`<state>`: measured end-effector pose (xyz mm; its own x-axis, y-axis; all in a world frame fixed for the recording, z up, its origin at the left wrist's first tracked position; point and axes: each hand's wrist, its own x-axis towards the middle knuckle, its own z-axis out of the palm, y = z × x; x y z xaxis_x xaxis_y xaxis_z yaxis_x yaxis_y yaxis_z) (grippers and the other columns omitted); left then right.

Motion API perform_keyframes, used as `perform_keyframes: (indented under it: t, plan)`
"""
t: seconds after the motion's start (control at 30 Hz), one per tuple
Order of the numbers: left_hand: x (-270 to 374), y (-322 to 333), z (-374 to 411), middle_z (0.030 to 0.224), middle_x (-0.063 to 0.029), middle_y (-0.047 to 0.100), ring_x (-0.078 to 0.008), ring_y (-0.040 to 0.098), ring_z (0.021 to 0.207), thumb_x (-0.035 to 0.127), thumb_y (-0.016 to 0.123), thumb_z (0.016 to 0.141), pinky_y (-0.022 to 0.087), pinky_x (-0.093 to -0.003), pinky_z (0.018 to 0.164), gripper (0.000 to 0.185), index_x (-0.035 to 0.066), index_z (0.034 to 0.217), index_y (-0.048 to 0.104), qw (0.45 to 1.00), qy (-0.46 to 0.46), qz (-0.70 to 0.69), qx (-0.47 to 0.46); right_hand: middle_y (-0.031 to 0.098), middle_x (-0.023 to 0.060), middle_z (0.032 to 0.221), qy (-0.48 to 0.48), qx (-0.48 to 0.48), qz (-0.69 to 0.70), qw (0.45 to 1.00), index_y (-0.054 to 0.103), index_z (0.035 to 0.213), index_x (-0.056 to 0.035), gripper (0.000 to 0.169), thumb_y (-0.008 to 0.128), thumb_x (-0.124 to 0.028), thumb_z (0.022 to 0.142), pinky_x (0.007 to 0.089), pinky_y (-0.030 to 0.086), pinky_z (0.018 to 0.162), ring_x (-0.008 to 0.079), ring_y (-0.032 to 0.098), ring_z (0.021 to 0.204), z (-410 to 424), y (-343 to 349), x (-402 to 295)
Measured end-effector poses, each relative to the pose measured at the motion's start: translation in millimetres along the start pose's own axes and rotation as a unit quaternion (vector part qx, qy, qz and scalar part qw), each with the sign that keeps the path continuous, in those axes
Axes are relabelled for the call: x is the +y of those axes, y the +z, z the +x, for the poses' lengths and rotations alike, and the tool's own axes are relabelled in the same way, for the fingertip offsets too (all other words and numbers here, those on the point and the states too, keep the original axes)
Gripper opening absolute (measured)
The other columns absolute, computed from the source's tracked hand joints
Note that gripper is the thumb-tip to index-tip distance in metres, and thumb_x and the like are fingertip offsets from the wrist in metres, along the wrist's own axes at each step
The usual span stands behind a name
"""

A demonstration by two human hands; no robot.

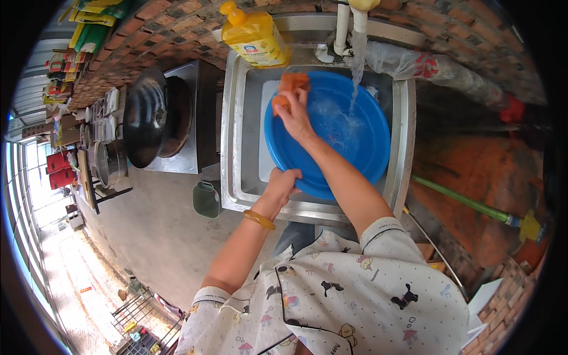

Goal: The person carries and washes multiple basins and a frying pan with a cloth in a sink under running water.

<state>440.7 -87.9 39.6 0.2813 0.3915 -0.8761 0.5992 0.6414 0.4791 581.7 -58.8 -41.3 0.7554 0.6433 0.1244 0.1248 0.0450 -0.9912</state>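
Observation:
A round blue plastic basin sits in a stainless steel sink. My left hand grips its near left rim, thumb over the edge. At the far left of the rim, my right hand holds an orange cloth, slightly blurred, against the basin's wall. Water pours from a white pipe spout into the basin and stirs up bubbles. Shallow water covers the basin's bottom.
A yellow pump bottle of dish soap stands on the sink's back left corner. Left of the sink, a black wok leans on a steel stove. A dark green bin stands on the floor. A green hose runs at right.

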Motion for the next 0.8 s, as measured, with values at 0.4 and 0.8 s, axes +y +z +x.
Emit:
perform_keyframes:
  t: [0.4,0.8]
  plan:
    - [-9.6,-11.3,-9.8,0.09,-0.0155,0.06,-0.0228,0.062,0.07,0.002,0.054,0.075,0.056,-0.0319,0.057,0.029,-0.009,0.103,0.052,0.997,0.07,0.03,0.006,0.057,0.0089,0.116,0.171,-0.239,-0.542,0.787,0.059,0.111,-0.0128,0.035,0.058,-0.005,0.077,0.0417,0.035,0.095,0.0339,0.044,0.11,-73.4,-147.2,29.5]
    - [-2.2,-38.6,-4.1,0.084,-0.009,0.061,-0.0164,0.058,0.066,0.0,0.054,0.075,0.049,-0.0285,0.053,0.027,-0.003,0.102,0.054,0.983,0.163,0.029,0.077,0.062,0.0134,0.079,0.215,-0.315,-0.019,0.924,0.06,0.083,-0.0002,0.015,0.053,0.007,0.071,0.034,0.048,0.066,0.0231,0.061,0.074,-119.0,-16.3,23.2]
